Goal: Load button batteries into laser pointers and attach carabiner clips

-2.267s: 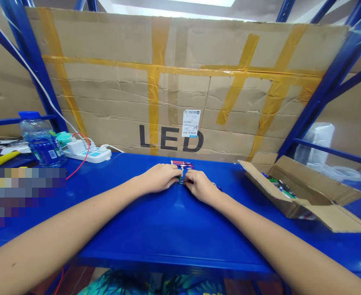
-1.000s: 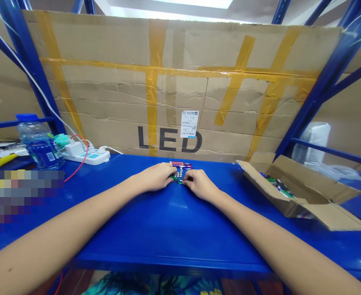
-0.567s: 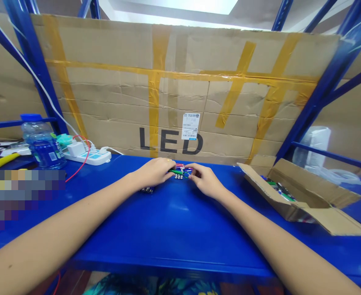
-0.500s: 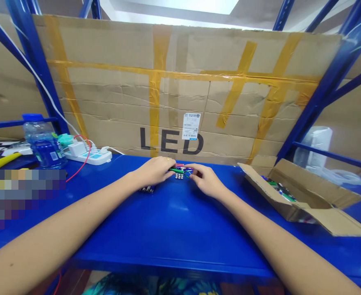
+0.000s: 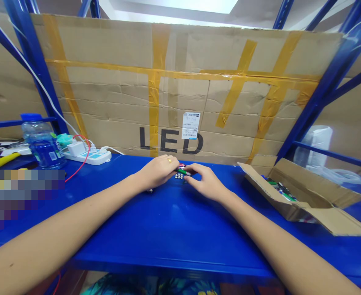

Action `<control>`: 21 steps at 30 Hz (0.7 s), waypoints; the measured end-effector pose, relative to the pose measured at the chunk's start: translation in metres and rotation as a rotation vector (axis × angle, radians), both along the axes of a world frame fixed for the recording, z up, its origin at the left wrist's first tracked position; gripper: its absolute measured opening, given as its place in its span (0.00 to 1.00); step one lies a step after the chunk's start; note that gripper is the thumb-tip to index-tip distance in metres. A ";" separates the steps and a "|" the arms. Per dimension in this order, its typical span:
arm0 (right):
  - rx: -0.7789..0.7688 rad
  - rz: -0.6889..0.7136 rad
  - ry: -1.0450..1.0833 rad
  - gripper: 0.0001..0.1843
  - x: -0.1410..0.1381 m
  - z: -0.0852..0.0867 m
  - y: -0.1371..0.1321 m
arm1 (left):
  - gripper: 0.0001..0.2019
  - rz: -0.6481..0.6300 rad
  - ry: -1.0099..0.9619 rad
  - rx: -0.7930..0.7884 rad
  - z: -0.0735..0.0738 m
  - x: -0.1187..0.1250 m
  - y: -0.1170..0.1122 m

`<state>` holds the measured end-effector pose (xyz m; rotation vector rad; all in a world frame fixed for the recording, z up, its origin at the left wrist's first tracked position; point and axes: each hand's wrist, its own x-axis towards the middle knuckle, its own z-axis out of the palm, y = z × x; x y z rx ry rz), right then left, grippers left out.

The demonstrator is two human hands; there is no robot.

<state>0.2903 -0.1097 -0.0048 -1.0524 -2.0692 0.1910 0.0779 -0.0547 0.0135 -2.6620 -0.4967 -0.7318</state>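
Note:
My left hand (image 5: 163, 171), with a ring on one finger, is closed around one end of a slim green tube (image 5: 183, 171), like a small pen light. Its silver end points toward my right hand (image 5: 205, 180), whose thumb and fingertips are pinched at that end. Just beneath lie several small round silver pieces (image 5: 178, 176) in short rows. Red tubes (image 5: 182, 166) show behind the green one, partly covered by my hands. A small dark and silver item (image 5: 150, 191) peeks out under my left wrist.
An open cardboard box (image 5: 297, 200) on the right holds several coloured tubes. At the left stand a bottle of blue liquid (image 5: 47, 145) and a white power strip (image 5: 90, 157) with a red cable. A large cardboard sheet (image 5: 122, 102) backs the blue table (image 5: 174, 233).
The green tube has shifted slightly right and its silver end now shows between my hands. My left hand has turned a little, and my right fingers have closed in on the tube.

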 end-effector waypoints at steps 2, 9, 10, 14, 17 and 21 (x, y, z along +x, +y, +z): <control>0.029 0.006 -0.078 0.09 -0.003 -0.001 -0.002 | 0.09 -0.007 -0.001 -0.053 -0.003 0.002 -0.002; 0.080 0.017 -0.241 0.12 -0.004 -0.006 -0.001 | 0.07 0.015 -0.075 -0.268 -0.007 0.003 -0.006; 0.082 0.022 -0.232 0.12 -0.004 -0.006 -0.001 | 0.08 -0.001 -0.096 -0.318 -0.006 0.003 -0.008; 0.114 0.029 -0.181 0.12 -0.003 -0.002 -0.003 | 0.20 -0.165 -0.399 -0.755 -0.001 0.008 -0.012; 0.135 0.029 -0.168 0.13 -0.001 0.002 -0.005 | 0.24 -0.323 -0.704 -1.182 0.002 0.012 -0.011; 0.161 0.035 -0.188 0.13 -0.001 0.004 -0.007 | 0.31 -0.394 -0.855 -1.512 0.005 0.012 -0.009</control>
